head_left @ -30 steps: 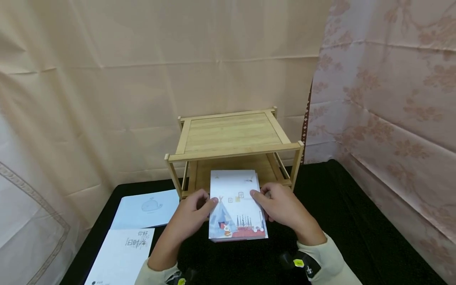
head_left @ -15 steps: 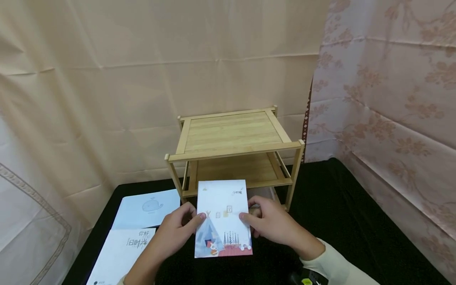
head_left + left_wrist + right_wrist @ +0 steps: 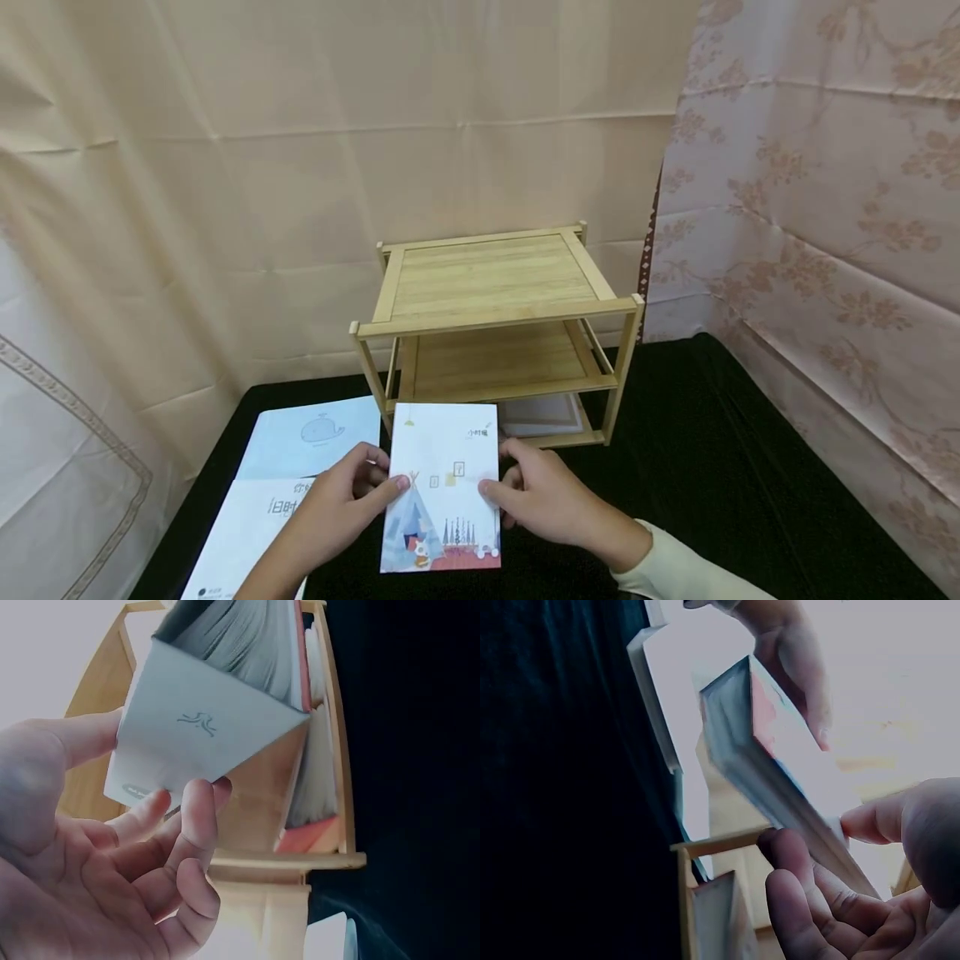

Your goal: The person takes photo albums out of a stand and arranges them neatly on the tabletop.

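Note:
Both hands hold a white book (image 3: 442,492) with a tent drawing and a red strip along the bottom of its cover. It is in front of the wooden shelf (image 3: 495,279). My left hand (image 3: 333,504) pinches the left edge, thumb on the cover. My right hand (image 3: 551,504) grips the opposite edge the same way. In the left wrist view the white spine of the book (image 3: 202,724) and its page edges show. The right wrist view shows its page block (image 3: 772,787) between right thumb and fingers.
A pale blue whale book (image 3: 318,437) and a white book (image 3: 240,533) overlap on the black cloth (image 3: 742,475) at left. A white book (image 3: 543,412) lies on the shelf's bottom tier. Beige curtain (image 3: 322,183) hangs behind; pink floral cloth (image 3: 840,208) hangs at right.
Both hands have drawn the book back from the shelf, toward me and leftward. The middle tier's front and the white book on the bottom tier have come into view.

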Motion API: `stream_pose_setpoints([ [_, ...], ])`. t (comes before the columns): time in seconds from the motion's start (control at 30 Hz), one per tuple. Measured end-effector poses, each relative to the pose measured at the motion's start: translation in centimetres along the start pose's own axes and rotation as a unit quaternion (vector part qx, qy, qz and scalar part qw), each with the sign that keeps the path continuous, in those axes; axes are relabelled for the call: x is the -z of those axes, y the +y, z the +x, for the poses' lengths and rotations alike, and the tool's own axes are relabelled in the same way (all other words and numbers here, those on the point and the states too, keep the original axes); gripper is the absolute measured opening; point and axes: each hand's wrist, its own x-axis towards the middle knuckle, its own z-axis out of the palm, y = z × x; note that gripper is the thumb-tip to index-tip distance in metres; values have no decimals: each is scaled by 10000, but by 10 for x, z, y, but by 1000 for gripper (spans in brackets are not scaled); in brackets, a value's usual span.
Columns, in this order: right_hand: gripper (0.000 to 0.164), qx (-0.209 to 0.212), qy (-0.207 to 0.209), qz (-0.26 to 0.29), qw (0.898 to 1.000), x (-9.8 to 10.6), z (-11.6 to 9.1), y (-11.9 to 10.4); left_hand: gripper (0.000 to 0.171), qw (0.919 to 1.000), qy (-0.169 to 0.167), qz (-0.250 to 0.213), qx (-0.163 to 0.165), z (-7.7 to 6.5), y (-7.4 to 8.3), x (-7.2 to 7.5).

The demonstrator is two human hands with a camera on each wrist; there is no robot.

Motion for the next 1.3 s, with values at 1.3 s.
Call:
stream_pose_setpoints([
  [1.3,42,-601,-780,269,9948,-89,35,21,56,9843,-559,1224,1143,-5,-78,23],
])
